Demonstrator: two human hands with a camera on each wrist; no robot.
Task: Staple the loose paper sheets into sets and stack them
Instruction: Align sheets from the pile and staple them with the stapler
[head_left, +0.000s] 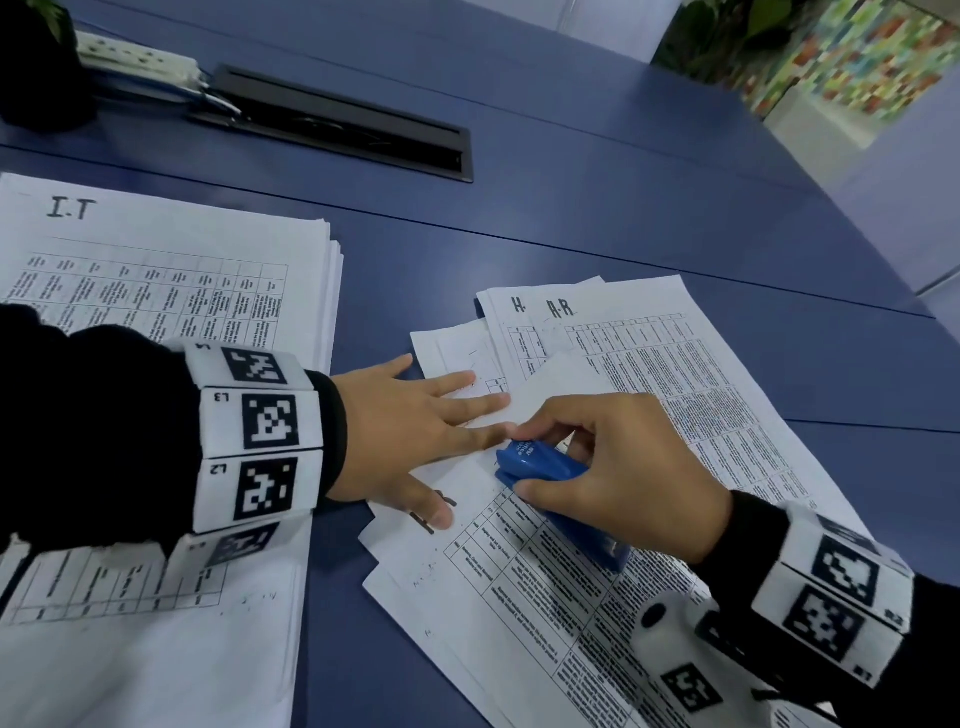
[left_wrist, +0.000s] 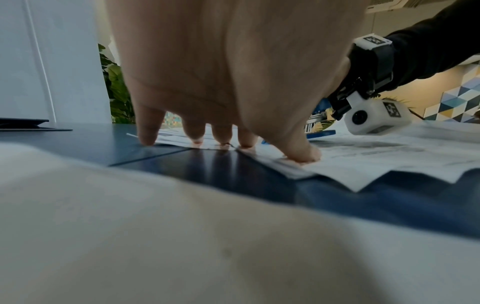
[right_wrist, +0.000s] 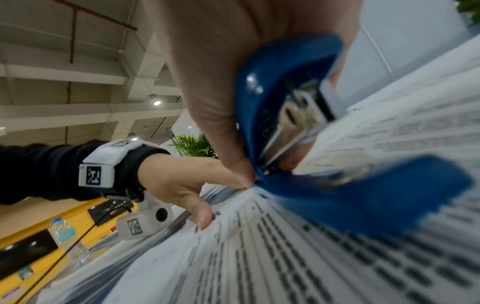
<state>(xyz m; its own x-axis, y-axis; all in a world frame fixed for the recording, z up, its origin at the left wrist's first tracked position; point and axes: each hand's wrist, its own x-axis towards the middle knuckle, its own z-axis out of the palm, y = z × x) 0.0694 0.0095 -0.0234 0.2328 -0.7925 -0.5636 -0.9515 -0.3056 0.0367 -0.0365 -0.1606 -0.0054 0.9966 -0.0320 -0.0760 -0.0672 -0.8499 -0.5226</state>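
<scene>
Right hand (head_left: 613, 467) grips blue stapler (head_left: 545, 467), thumb on its near side, fingers curled over top; stapler's mouth sits over corner of top sheet (head_left: 519, 561) of the loose papers (head_left: 675, 374). Left hand (head_left: 405, 436) is spread flat, fingertips (left_wrist: 148, 139) pressing the sheets down just beside stapler's nose, w/ little finger off the paper on the blue table (head_left: 597, 208). Thick paper stack (head_left: 171, 291) marked "I.T" lies to the left, under left forearm. Black cable slot (head_left: 343, 124) sits further back.
</scene>
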